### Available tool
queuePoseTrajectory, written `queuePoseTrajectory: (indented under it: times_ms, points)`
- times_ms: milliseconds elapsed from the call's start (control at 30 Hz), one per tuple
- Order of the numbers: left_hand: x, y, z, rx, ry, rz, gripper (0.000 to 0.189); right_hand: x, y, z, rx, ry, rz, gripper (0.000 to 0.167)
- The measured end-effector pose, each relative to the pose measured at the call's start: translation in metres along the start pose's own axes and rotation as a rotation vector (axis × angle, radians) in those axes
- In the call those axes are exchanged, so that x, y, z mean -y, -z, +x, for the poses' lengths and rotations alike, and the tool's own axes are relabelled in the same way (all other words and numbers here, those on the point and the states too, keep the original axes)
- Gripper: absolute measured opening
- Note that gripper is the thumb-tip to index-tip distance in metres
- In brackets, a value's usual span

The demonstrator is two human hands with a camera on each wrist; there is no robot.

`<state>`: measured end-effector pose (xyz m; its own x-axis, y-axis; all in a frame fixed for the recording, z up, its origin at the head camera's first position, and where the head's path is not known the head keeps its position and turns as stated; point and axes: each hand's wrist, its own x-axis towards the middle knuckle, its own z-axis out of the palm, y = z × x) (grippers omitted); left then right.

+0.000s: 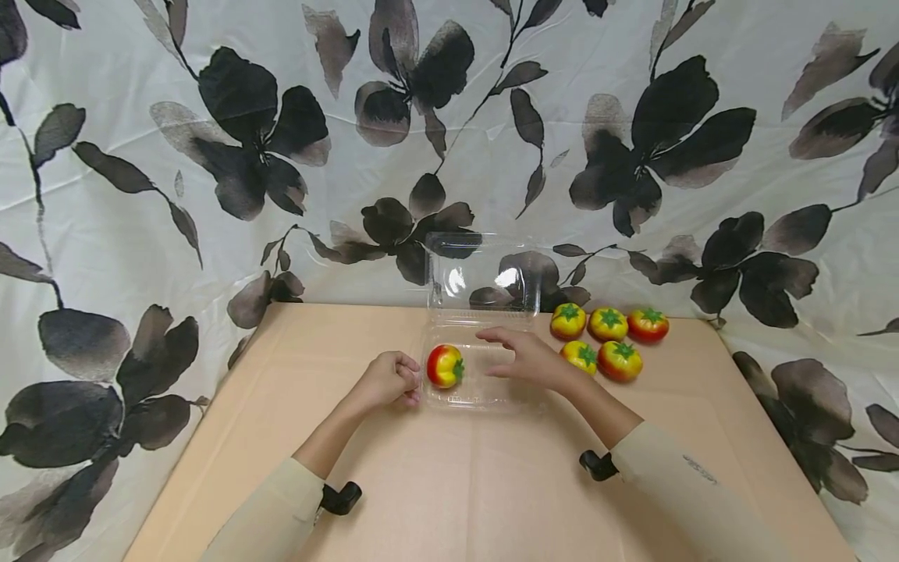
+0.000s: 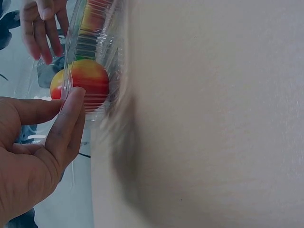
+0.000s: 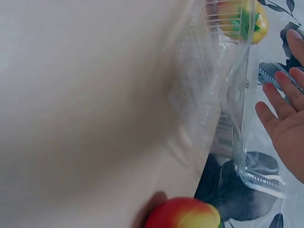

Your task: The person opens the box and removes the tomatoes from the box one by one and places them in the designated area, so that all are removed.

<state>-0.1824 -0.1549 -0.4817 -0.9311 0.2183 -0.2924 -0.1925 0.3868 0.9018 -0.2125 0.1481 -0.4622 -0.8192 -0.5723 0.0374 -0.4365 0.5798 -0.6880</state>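
A clear plastic clamshell box (image 1: 485, 396) lies near the table's back edge, its lid (image 1: 485, 273) raised against the cloth behind. Inside, at the left end, rests a red-and-yellow, tomato-like fruit (image 1: 442, 367) with a green leafy top. My left hand (image 1: 386, 380) pinches the box's rim between thumb and fingers, as the left wrist view shows beside the fruit (image 2: 90, 83). Over the right part of the box, my right hand (image 1: 527, 359) hovers with fingers spread and holds nothing. In the right wrist view, those fingers (image 3: 280, 107) are apart above the box wall (image 3: 199, 90).
Several similar fruits (image 1: 620, 361) sit in a cluster on the table (image 1: 449, 499), right of the box; my right forearm partly covers one (image 1: 580, 355). A floral cloth (image 1: 506, 172) hangs behind and around the table. Dark wrist mounts (image 1: 341, 498) are on both arms.
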Motion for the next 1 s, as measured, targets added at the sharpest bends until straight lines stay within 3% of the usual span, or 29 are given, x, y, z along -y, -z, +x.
queuePoseTrajectory:
  times_ms: [367,667,1000]
  points:
    - [0.0,0.002,-0.001,0.006,0.001,-0.018,0.023,0.006,-0.023,0.023,0.087,-0.047,0.039,0.084]
    - [0.001,0.0,0.001,0.006,-0.001,-0.014,0.022,0.007,-0.043,0.038,0.14,0.016,0.063,0.089]
    - [0.001,0.0,0.001,0.012,-0.005,-0.01,0.023,0.017,-0.061,0.048,0.122,0.009,0.116,0.098]
